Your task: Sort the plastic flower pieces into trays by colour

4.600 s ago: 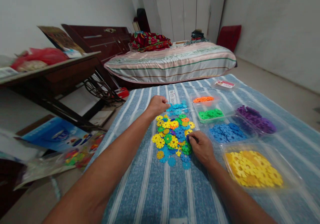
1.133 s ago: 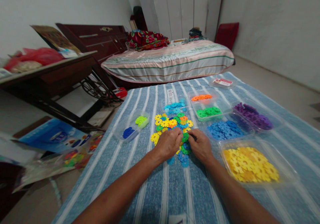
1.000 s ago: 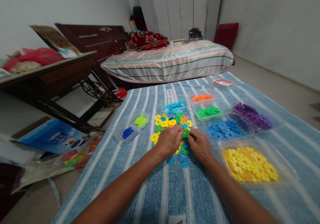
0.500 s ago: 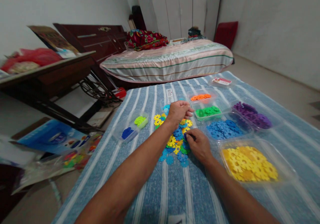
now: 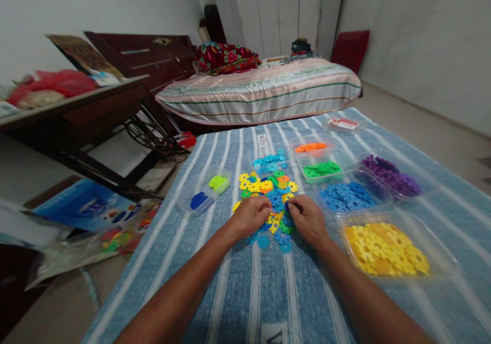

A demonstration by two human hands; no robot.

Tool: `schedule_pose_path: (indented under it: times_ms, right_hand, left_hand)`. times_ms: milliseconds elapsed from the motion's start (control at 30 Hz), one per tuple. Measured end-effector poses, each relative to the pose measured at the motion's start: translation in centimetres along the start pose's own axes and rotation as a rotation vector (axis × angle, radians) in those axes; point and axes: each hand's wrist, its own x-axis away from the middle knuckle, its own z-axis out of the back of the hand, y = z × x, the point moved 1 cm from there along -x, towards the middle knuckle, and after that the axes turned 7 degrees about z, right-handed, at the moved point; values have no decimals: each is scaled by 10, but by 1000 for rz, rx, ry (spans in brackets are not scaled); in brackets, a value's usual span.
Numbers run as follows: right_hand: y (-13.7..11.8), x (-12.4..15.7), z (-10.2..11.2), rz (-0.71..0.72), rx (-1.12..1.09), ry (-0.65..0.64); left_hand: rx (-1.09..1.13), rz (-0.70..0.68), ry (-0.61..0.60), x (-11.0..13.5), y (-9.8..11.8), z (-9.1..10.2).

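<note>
A mixed pile of notched plastic snowflake discs (image 5: 274,224), yellow, blue, green and orange, lies on the striped cloth. My left hand (image 5: 251,216) is over the pile's left side, fingers curled together; whatever they may hold is hidden. At the right edge of the pile, my right hand (image 5: 309,220) pinches a dark blue snowflake disc (image 5: 287,208) between thumb and finger. Beyond the pile, light blue discs (image 5: 270,162) sit in a clear tray. To the right, clear trays contain yellow discs (image 5: 385,249), blue discs (image 5: 347,198), green discs (image 5: 322,169), orange discs (image 5: 310,147) and purple discs (image 5: 391,175).
On the left, a clear divided tray (image 5: 184,193) holds dark blue and lime green discs. A clear box with a red and white card (image 5: 343,123) stands at the far right corner. Past the cloth are a bed (image 5: 261,95) and a sewing table (image 5: 76,98).
My left hand has moved from near the green tray back toward me, down to the pile's left side. My right hand stays at the pile's right edge with the dark blue disc.
</note>
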Motion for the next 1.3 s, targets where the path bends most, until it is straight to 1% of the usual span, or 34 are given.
schedule_pose_path:
  times_ms: [67, 167, 300, 400, 467, 567, 667, 800, 867, 967, 1100, 1167, 1300]
  right_hand:
    - [1, 0, 0, 5, -2, 3]
    - [1, 1, 0, 11, 1, 8]
    - [-1, 0, 1, 19, -1, 18]
    - [-3, -1, 1, 16, -2, 21]
    - [-2, 0, 1, 9, 2, 20]
    - [-1, 0, 0, 6, -5, 19]
    - [0, 0, -1, 10, -12, 17]
    - [0, 0, -1, 8, -8, 14]
    - [0, 0, -1, 8, -9, 11]
    - [1, 0, -1, 9, -6, 10]
    - [2, 0, -2, 6, -7, 16]
    - [2, 0, -2, 8, -6, 20]
    - [1, 0, -1, 13, -11, 17]
  left_hand:
    - [-143, -48, -38, 10, 0, -4]
    - [-327, -46, -68, 20, 5, -12]
    - [-499, -29, -6, 27, 16, -27]
    - [-600, 34, 29, 27, 25, -37]
    - [-651, 93, 26, 27, 31, -42]
    - [-670, 153, 8, 26, 36, -45]
    - [-631, 179, 6, 25, 38, -44]
    - [-514, 191, 57, 23, 34, -43]
    - [-415, 226, 81, 21, 29, -43]
    - [-178, 255, 97, 16, 18, -44]
    - [153, 272, 70, 11, 5, -44]
    - [235, 288, 49, 11, 2, -41]
    - [279, 318, 39, 15, 2, -33]
